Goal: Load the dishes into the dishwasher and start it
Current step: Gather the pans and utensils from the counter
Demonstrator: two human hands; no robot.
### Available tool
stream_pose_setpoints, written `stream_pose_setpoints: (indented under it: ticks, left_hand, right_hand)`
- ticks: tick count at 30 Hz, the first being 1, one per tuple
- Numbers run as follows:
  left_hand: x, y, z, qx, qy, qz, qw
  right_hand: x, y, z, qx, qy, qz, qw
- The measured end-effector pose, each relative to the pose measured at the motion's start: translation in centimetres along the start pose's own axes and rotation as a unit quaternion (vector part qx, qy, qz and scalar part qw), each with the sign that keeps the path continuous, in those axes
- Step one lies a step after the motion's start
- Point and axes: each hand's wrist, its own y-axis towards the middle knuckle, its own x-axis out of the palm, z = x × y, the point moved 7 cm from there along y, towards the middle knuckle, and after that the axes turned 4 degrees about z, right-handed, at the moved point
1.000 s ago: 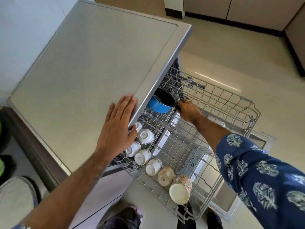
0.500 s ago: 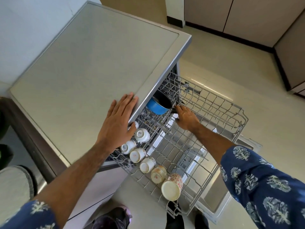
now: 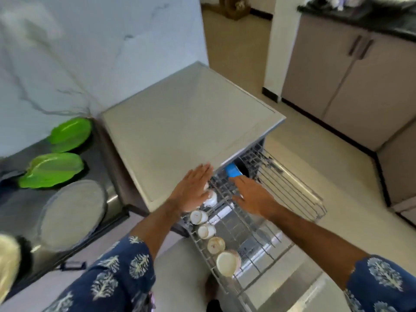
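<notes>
The dishwasher [image 3: 191, 122] takes up most of the view, its wire rack [image 3: 290, 194] pulled all the way out over the open door. On the dark counter to the left sit two green plates [image 3: 54, 165] and a round lid [image 3: 72, 212]. A blue pan [image 3: 233, 171] is tucked at the back of the rack, and a row of cups [image 3: 206, 230] lines its near edge. Left hand [image 3: 193, 190] hangs flat over the dishwasher's front edge, right hand [image 3: 254, 197] over the rack, both with fingers straight and holding nothing.

I can read no words, brands or numbers anywhere; the small marks on my cups [image 3: 199, 217] are too blurred to make out.
</notes>
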Motion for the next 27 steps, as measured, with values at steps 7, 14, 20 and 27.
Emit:
stream_pose_setpoints:
  ticks: [7,14,20,27]
  left_hand:
    - [-6.3,-16.1,-7.8,-0.161,0.038,0.081,0.983]
    - [-10.4,-29.9,-15.7,-0.322,0.018,0.136,0.937]
    - [-11.8,-40.2,-23.3,-0.391,0.007,0.176,0.903]
    - [-12.2,-49.4,-33.5,-0.418,-0.011,0.201,0.886]
  right_hand:
    - [-2.5,2.9,-13.4,-0.15,-0.039,-0.032,0.987]
    - [-1.0,6.5,-28.5,-0.262,-0.064,-0.047,0.962]
    - [4.6,10.4,-41.7,-0.33,-0.092,-0.082,0.936]
    - [9.9,15.9,-54.0,-0.345,-0.173,-0.086,0.919]
